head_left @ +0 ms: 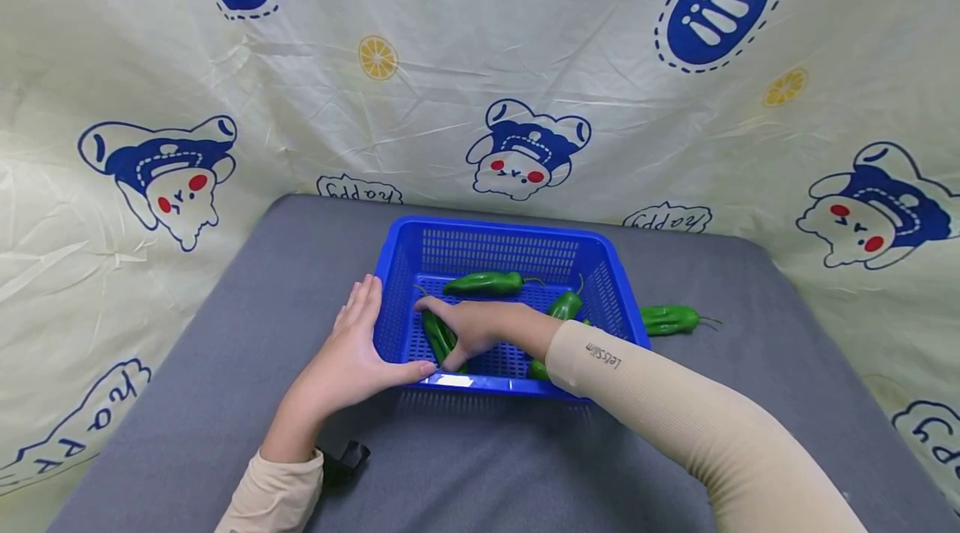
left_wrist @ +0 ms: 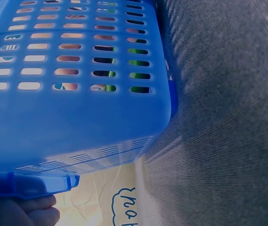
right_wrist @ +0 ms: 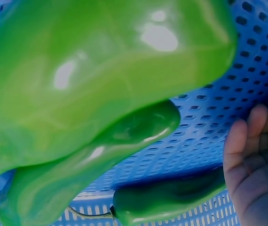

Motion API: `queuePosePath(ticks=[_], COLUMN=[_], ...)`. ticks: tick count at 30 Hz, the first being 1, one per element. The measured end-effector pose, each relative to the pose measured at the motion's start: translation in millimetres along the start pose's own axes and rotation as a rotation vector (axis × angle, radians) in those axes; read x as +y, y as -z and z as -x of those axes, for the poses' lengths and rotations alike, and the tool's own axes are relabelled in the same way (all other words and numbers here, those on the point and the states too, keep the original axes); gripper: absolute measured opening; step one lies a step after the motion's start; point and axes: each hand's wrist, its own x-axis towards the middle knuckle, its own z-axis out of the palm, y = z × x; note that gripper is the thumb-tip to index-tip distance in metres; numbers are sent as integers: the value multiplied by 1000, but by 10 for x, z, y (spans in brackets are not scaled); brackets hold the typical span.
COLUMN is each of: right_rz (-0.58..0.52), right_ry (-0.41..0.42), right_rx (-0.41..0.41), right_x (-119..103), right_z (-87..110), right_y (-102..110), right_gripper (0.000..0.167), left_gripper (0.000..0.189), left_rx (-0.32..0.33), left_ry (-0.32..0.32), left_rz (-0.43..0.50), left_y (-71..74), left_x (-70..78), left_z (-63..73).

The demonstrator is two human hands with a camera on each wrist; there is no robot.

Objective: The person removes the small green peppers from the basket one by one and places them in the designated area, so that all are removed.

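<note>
A blue plastic basket [head_left: 495,225] with slotted walls stands on the grey table. My left hand [head_left: 356,358] rests at its near left corner, fingers straight along the outside and thumb on the front rim. Inside the basket, my right hand [head_left: 480,329] reaches to the left over a long green pepper [head_left: 437,336], thumb and fingers spread wide about it. Another green pepper [head_left: 483,284] lies by the back wall, and more lie at the right [head_left: 566,306], partly hidden by my right forearm. Large shiny green peppers [right_wrist: 106,66] fill much of the right wrist view.
One green pepper [head_left: 670,320] lies on the grey table [head_left: 300,283], just outside the basket's right wall. A pale printed cloth [head_left: 450,100] hangs behind and along both sides. Something black [head_left: 347,461] shows beside my left wrist.
</note>
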Motion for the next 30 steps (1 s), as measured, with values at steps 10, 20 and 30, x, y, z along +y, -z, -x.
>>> queuePosePath(ticks=[10,20,30], right_rz=[-22,-64,-120], right_ry=[24,67,111], right_rx=[10,51,111], right_x=[20,106,147], right_z=[56,108,247], right_y=[72,132,257], right_gripper=[98,98,96], left_gripper=[136,137,137], left_rx=[-2,-3,-3], left_ry=[5,1,6], left_rz=[8,2,4], left_y=[-8,-11,-14], left_x=[-4,1,27], left_z=[2,-1,13])
